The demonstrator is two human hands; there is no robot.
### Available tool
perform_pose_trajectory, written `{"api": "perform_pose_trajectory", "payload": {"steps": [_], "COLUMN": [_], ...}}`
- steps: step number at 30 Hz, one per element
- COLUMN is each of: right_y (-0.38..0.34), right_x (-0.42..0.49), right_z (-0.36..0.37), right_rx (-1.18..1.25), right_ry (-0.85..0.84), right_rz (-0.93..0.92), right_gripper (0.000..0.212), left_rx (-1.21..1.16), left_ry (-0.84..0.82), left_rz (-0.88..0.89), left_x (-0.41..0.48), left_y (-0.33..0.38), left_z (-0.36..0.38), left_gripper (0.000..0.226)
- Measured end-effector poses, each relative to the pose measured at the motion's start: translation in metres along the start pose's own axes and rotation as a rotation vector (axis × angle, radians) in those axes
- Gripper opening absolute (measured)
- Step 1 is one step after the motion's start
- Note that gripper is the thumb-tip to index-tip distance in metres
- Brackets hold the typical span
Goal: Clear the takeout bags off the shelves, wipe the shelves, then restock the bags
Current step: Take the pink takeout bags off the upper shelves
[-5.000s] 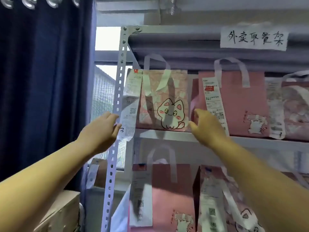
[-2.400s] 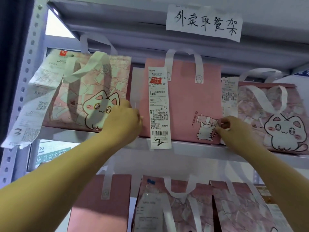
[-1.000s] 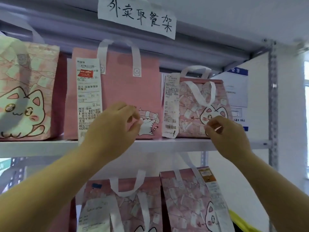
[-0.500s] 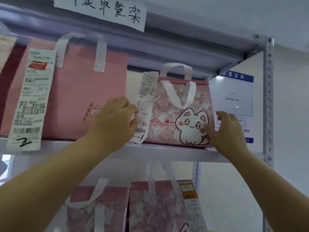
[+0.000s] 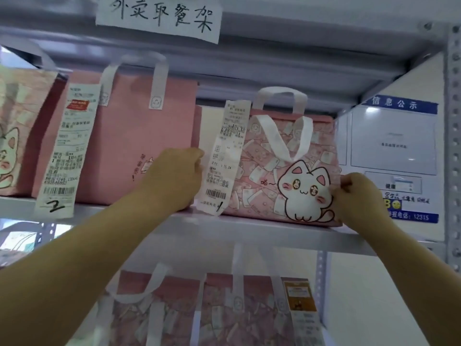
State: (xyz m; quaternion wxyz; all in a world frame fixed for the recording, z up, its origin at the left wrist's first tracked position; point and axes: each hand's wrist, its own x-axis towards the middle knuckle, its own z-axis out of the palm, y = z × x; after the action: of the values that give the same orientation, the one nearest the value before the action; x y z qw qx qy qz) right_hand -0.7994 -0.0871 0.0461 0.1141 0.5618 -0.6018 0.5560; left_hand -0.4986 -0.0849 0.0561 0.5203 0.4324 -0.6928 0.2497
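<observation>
A pink patterned takeout bag with a white cat (image 5: 294, 166) stands at the right end of the upper shelf (image 5: 262, 228), a long receipt (image 5: 225, 158) hanging on its left front. My left hand (image 5: 174, 178) is closed at the bag's left edge, behind the receipt. My right hand (image 5: 356, 196) pinches the bag's right lower edge. A plain pink bag (image 5: 129, 146) with a receipt marked 2 stands to the left, and another cat bag (image 5: 15, 146) shows at the far left.
Two more pink bags (image 5: 212, 310) stand on the shelf below. A handwritten paper sign (image 5: 159, 16) is taped to the top shelf. The perforated metal post (image 5: 452, 146) and a blue-and-white wall notice (image 5: 396, 156) lie to the right.
Over the earlier frames my hands shifted from the left bag to the middle bag to this right one. In the last half second both hands closed on the cat bag's sides.
</observation>
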Motion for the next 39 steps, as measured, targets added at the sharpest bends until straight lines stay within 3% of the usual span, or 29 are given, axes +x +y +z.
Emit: {"api": "perform_pose_trajectory", "payload": {"steps": [6,11,22,26,29,33,39], "right_y": [0.002,0.004,0.000,-0.003,-0.007,-0.027,-0.079], "right_x": [0.001,-0.001,-0.005,-0.012,-0.018,-0.032,-0.076], "right_z": [-0.006,-0.008,-0.010,-0.017,-0.025,-0.032,-0.024], "right_rx": [0.029,0.086,0.121,0.146,0.123,0.118,0.154], "right_ry": [-0.015,-0.015,-0.024,0.052,0.181,0.286,0.157], "right_rz": [0.006,0.011,0.026,0.016,-0.077,-0.269,-0.442], "right_gripper": [0.021,0.019,0.019,0.023,0.029,0.022,0.007], "left_rx": [0.027,-0.083,-0.101,-0.073,-0.085,-0.078,-0.110], "left_ry": [-0.103,-0.174,-0.195,-0.125,-0.075,-0.007,-0.052], "left_rz": [-0.069,-0.105,-0.126,-0.114,-0.112,-0.098,-0.054], "left_x": [-0.004,-0.007,-0.011,-0.013,-0.016,-0.022,-0.049], "left_y": [0.008,0.013,0.014,0.010,0.009,0.009,-0.002], "left_z": [0.000,-0.002,-0.004,-0.006,-0.008,-0.020,-0.062], "left_gripper": [0.025,0.024,0.020,0.017,0.016,0.014,0.012]}}
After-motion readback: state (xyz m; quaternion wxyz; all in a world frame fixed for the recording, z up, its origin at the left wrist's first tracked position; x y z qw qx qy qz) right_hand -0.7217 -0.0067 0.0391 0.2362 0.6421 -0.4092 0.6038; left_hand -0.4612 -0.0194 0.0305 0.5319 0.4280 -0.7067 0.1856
